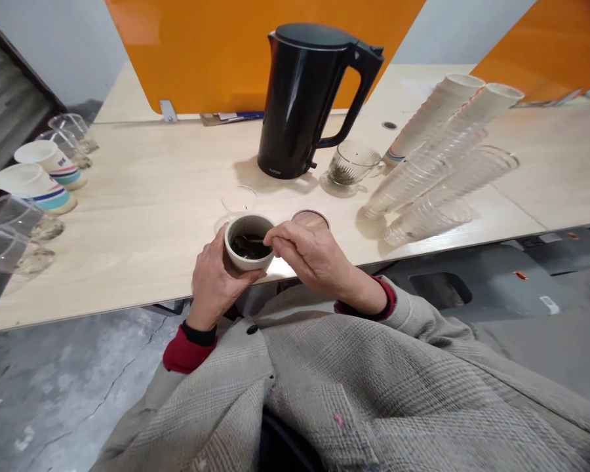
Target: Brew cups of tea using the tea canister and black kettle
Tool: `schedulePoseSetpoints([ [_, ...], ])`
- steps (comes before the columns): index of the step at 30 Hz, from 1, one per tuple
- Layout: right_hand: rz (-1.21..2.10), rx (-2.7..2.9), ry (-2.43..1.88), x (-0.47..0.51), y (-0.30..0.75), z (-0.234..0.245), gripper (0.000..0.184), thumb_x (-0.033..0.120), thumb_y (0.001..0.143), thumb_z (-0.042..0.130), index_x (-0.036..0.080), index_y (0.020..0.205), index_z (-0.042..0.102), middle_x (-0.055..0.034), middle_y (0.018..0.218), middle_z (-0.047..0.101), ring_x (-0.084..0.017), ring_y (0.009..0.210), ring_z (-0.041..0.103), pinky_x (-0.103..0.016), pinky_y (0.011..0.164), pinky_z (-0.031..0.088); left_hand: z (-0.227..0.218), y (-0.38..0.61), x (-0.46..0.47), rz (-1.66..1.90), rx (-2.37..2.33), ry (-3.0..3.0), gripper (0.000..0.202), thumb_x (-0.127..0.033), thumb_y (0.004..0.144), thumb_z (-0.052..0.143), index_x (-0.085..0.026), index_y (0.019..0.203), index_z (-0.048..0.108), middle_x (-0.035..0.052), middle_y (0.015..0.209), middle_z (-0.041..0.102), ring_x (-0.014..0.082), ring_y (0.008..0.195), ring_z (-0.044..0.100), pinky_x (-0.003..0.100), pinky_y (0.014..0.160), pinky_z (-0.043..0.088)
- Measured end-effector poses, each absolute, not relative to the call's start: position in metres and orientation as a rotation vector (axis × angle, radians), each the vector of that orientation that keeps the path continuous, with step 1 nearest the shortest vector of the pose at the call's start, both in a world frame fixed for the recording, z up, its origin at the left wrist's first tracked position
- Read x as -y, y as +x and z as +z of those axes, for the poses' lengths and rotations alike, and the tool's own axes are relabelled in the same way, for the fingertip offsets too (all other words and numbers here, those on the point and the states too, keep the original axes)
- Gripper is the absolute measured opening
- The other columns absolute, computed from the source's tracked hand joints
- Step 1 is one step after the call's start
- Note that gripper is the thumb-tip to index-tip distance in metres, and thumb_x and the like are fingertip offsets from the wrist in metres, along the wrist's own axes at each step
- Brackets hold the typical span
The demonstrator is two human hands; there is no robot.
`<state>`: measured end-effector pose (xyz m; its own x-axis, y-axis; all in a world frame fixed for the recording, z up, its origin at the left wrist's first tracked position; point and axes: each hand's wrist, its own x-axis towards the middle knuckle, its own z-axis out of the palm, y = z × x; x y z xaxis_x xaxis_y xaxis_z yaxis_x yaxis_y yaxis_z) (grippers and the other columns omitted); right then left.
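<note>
My left hand (214, 278) is wrapped round a white paper cup (248, 244) of dark liquid at the near edge of the wooden table (152, 196). My right hand (309, 252) is pinched over the cup's rim on a thin spoon or stirrer (252, 240) that dips into the liquid. Just behind the cup stand a clear plastic cup (239, 198) and another cup with brownish contents (310, 219). A black electric kettle (309, 98) stands further back in the middle.
A glass mug with tea leaves (351, 164) sits right of the kettle. Stacks of paper and clear plastic cups (437, 164) lie on their sides at the right. Several paper and plastic cups (34, 187) line the left edge. An orange partition (201, 52) rises behind.
</note>
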<state>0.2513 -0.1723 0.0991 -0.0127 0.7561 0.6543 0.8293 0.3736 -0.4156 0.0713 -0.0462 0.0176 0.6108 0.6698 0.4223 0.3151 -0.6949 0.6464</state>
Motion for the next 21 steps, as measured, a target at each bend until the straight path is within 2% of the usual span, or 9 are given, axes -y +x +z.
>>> schedulePoseSetpoints([
  [5, -0.08, 1.818, -1.353, 0.1684, 0.248, 0.1007, 0.016, 0.015, 0.109, 0.05, 0.019, 0.103, 0.064, 0.0001, 0.085, 0.074, -0.01, 0.071, 0.065, -0.024, 0.067, 0.048, 0.0208, 0.0716, 0.0476, 0.879, -0.79, 2.309, 0.108, -0.054, 0.069, 0.096, -0.028, 0.161, 0.044, 0.0129, 0.147, 0.07, 0.0371, 0.129, 0.07, 0.052, 0.106, 0.056],
  [11, 0.111, 1.685, -1.34, 0.1701, 0.2498, 0.1022, 0.02, 0.013, 0.109, 0.049, 0.018, 0.098, 0.066, 0.005, 0.071, 0.066, -0.007, 0.059, 0.058, -0.022, 0.063, 0.046, 0.0205, 0.0715, 0.0472, 0.878, -0.793, 2.314, 0.108, -0.055, 0.069, 0.095, -0.028, 0.16, 0.043, 0.0131, 0.151, 0.068, 0.0366, 0.132, 0.069, 0.052, 0.108, 0.055],
  [16, 0.344, 1.415, -1.347, 0.1724, 0.25, 0.1035, 0.026, 0.026, 0.111, 0.05, 0.02, 0.092, 0.066, 0.0058, 0.067, 0.063, -0.005, 0.05, 0.051, -0.021, 0.052, 0.041, 0.0198, 0.0716, 0.0465, 0.877, -0.786, 2.31, 0.108, -0.059, 0.07, 0.094, -0.027, 0.16, 0.043, 0.0142, 0.153, 0.066, 0.0375, 0.134, 0.067, 0.053, 0.11, 0.055],
  [21, 0.42, 1.152, -1.3, 0.1739, 0.2524, 0.1043, 0.03, 0.044, 0.109, 0.059, 0.021, 0.09, 0.067, 0.005, 0.065, 0.062, -0.007, 0.049, 0.05, -0.022, 0.047, 0.039, 0.0209, 0.0716, 0.0466, 0.882, -0.77, 2.302, 0.107, -0.063, 0.071, 0.093, -0.028, 0.16, 0.045, 0.0135, 0.152, 0.067, 0.038, 0.134, 0.068, 0.054, 0.11, 0.055],
])
